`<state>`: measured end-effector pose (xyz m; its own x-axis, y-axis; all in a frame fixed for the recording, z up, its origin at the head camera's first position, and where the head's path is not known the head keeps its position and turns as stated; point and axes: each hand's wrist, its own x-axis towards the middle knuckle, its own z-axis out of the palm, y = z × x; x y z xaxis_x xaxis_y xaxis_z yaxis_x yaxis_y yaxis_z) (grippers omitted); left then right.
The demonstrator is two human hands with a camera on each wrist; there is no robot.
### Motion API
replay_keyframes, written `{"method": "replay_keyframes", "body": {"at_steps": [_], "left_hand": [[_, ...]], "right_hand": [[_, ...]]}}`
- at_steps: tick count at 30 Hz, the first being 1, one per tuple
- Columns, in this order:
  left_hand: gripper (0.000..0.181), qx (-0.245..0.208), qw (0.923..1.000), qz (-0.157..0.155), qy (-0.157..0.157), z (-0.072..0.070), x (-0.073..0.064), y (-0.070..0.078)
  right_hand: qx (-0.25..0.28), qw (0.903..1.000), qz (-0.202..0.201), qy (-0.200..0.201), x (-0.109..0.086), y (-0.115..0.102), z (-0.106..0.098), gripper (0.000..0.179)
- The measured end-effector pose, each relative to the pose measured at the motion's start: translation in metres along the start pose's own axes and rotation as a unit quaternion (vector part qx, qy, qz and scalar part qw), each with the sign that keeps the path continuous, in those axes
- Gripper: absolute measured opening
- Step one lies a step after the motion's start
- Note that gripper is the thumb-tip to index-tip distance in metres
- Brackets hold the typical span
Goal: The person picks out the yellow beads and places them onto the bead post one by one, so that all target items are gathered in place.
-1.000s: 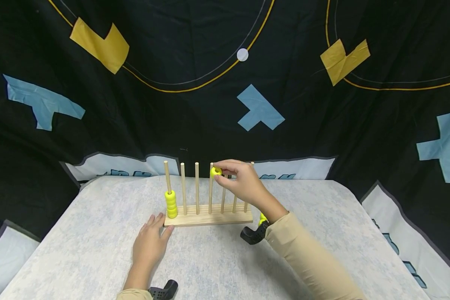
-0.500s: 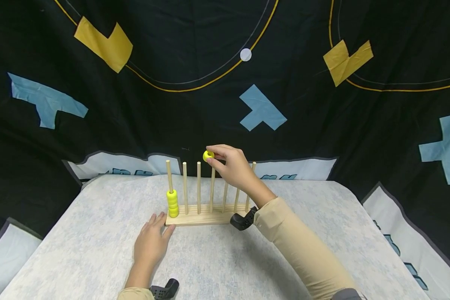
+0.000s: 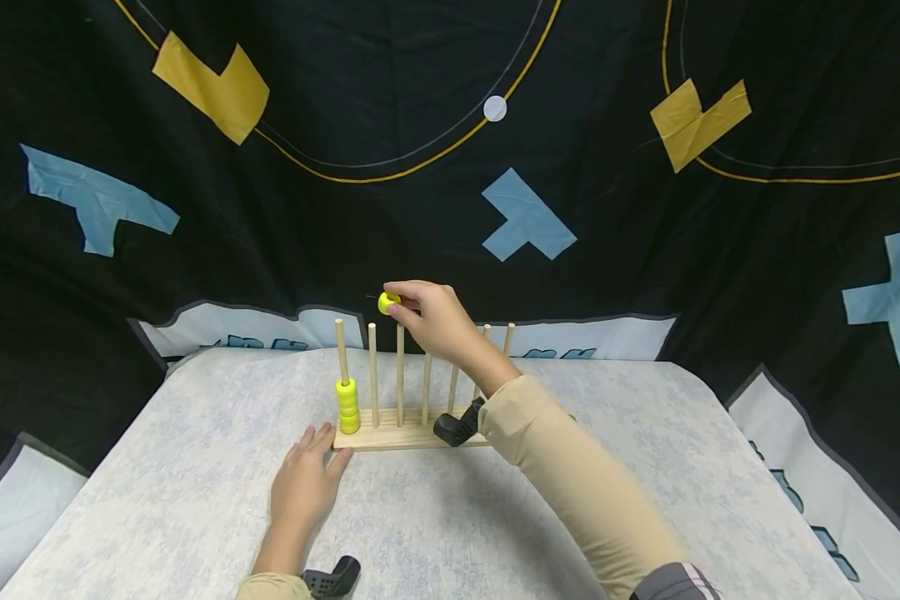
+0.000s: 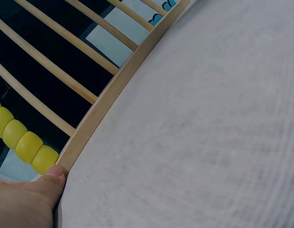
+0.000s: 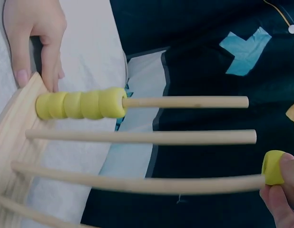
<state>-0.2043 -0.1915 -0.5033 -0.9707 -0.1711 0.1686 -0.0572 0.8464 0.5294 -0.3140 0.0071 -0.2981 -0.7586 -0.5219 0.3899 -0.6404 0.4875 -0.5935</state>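
Observation:
A wooden peg rack (image 3: 401, 438) stands upright on the table, with a row of several thin pegs. Yellow beads (image 3: 347, 407) are stacked on its leftmost peg. My left hand (image 3: 303, 483) holds the base's left front corner, the thumb (image 4: 54, 173) at the front edge and the fingers around the end. Thumb and fingertips of my right hand (image 3: 438, 321) pinch one yellow bead (image 3: 388, 303) above the pegs. In the right wrist view that bead overlaps the tip of the third peg (image 5: 223, 185) from the left. The right hand and sleeve hide parts of the other pegs.
The pale mottled table (image 3: 195, 467) extends around the rack. Behind it hangs a black curtain (image 3: 330, 242) with yellow and blue patches. Black camera mounts (image 3: 457, 423) sit on both wrists, the right one in front of the rack's base.
My right hand has lifted the pinched bead and carried it leftward from near the fourth peg, over the peg tops. The left hand stays at the rack's corner.

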Motion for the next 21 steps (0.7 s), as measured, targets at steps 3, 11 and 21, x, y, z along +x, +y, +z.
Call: {"method": "replay_keyframes", "body": {"at_steps": [3,11,21], "left_hand": [[0.06,-0.001,1.0,0.0,0.002,0.0,0.0,-0.001],[0.059,-0.005,1.0,-0.006,-0.002,0.001,0.001,-0.003],[0.058,-0.005,0.9999,-0.009,-0.006,0.0,0.0,-0.003]], "right_hand": [[0.003,0.9999,-0.003,-0.009,0.005,-0.007,0.006,0.041],[0.002,0.9994,-0.016,-0.03,0.01,-0.021,0.02,0.042],[0.007,0.9981,-0.045,-0.041,0.013,-0.027,0.029,0.04]]}}
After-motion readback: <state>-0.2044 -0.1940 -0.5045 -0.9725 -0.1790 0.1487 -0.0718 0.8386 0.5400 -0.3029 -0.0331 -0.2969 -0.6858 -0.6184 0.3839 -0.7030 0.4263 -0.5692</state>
